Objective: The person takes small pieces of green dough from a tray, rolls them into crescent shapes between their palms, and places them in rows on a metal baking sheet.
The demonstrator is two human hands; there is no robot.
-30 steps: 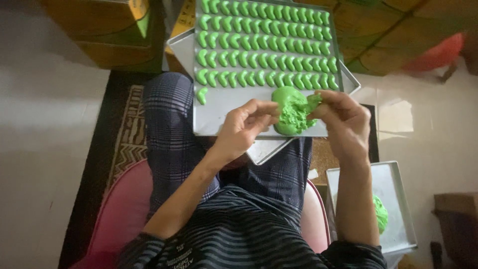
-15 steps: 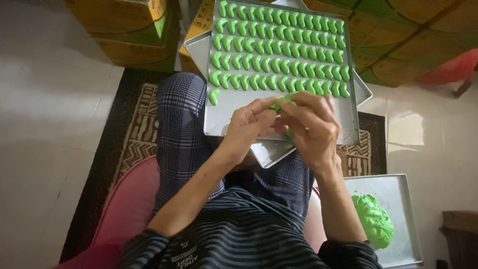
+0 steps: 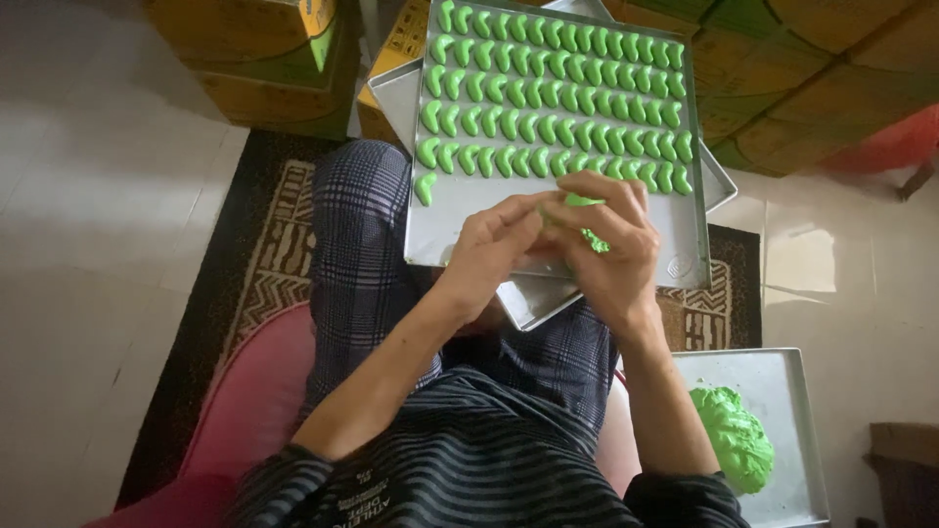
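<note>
Item: small lump of soft green dough point(image 3: 590, 238), pinched btwn left hand point(image 3: 494, 249) & right hand point(image 3: 611, 244), both grips clenched on it, over flat silver metal baking tray point(image 3: 460, 210) on lap. Change vs 1 s ago: big dough mass gone from hands. Crescent-shaped green dough pieces point(image 3: 548, 108) fill tray in rows. Large green dough mound point(image 3: 734, 440) on second tray, right.

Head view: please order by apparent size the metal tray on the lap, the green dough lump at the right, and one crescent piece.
1. metal tray, far the largest.
2. green dough lump; it lies nearer the camera, so it may look bigger than it is.
3. crescent piece, the smallest.
</note>
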